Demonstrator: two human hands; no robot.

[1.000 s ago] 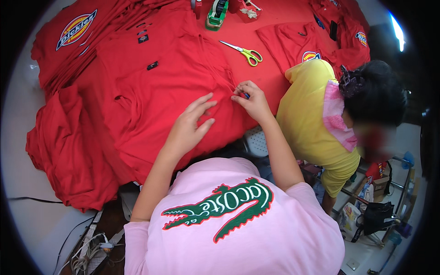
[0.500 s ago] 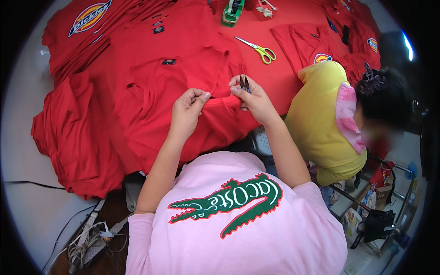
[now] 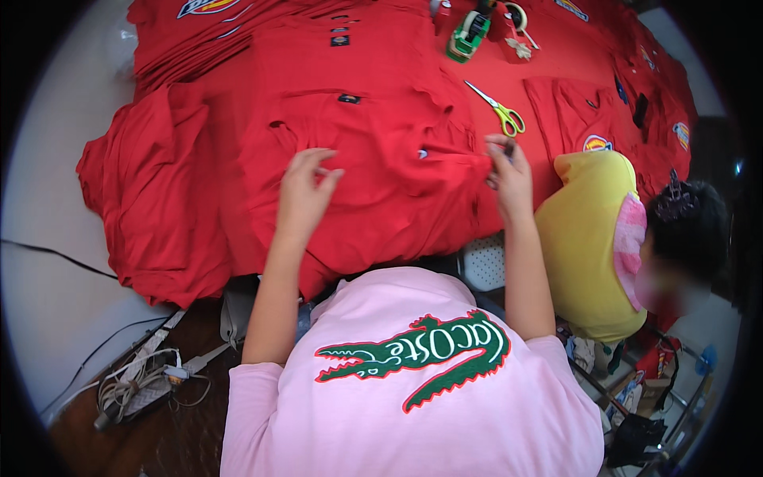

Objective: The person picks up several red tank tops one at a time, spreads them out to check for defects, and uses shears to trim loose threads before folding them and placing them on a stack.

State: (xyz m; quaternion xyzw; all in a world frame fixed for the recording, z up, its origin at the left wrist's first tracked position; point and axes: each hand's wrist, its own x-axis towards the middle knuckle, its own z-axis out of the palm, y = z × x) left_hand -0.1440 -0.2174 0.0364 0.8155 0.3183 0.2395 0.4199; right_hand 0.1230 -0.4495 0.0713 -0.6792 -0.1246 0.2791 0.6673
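I saw the red shirt [image 3: 373,191] rumpled ahead; its pulled fold [image 3: 457,157] ran leftward from the right hand [image 3: 509,171], nearer and pinching its end. The left hand [image 3: 305,191], fingers apart, was leftward, contact unclear.

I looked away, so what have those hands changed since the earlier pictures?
The left hand has let go of the red fabric shirt's edge and moved left, open; the right hand has moved right, fabric stretched toward it. The lime-handled metal scissors still lie on the red table.
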